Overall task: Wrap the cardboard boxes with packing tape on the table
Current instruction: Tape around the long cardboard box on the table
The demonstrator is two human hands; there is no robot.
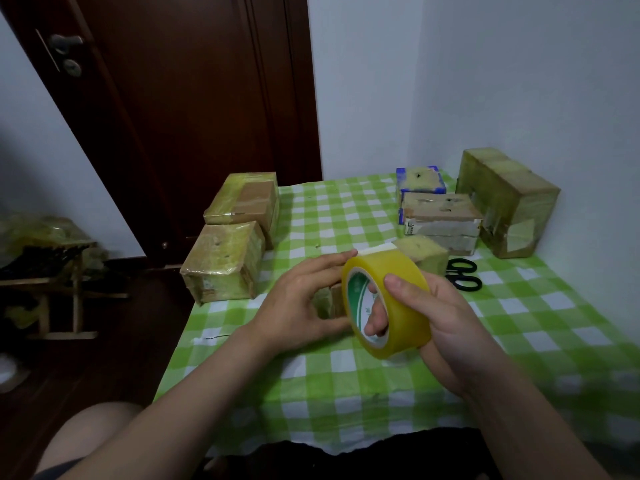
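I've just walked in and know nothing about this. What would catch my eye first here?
The bright yellow tape roll at centre, gripped by the right hand with fingers through its core, while the left hand holds a small box just behind it. Beneath them, a green checked tablecloth carries taped boxes at its left and far-right edges, and black scissors right of the roll.

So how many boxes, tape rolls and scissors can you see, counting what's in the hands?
Cardboard boxes: 7, one small box held in the left hand
Yellow tape roll: 1, in the right hand
Black scissors: 1
Total: 9
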